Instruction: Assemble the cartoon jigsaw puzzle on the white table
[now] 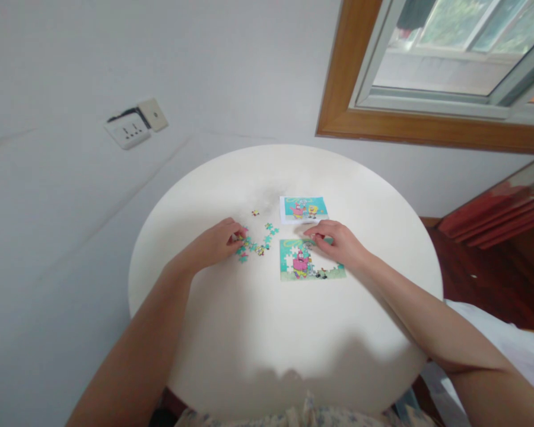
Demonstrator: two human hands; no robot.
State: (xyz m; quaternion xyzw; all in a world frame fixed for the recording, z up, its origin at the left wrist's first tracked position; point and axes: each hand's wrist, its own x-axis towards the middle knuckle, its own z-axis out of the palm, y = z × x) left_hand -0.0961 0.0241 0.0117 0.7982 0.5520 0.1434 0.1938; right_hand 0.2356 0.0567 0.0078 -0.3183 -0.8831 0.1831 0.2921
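A partly assembled jigsaw puzzle (299, 265) lies flat on the table, with a pink starfish figure in it and white gaps at its middle and right. Over its top right edge is my right hand (342, 242), fingers curled and drawn together; whatever is between the fingertips is too small to make out. My left hand (222, 242) is at the left side of the loose jigsaw pieces (253, 247), thumb and fingers pinched on a small piece. Behind the puzzle lies a reference picture (304, 209) with a pink and a yellow figure.
The round white table (267, 332) stands against a pale wall. One stray jigsaw piece (255, 212) lies behind the others. A wall socket (128, 129) is at the left, a wood-framed window (427, 127) at the upper right. Red fabric (493, 207) hangs beyond the table's right side.
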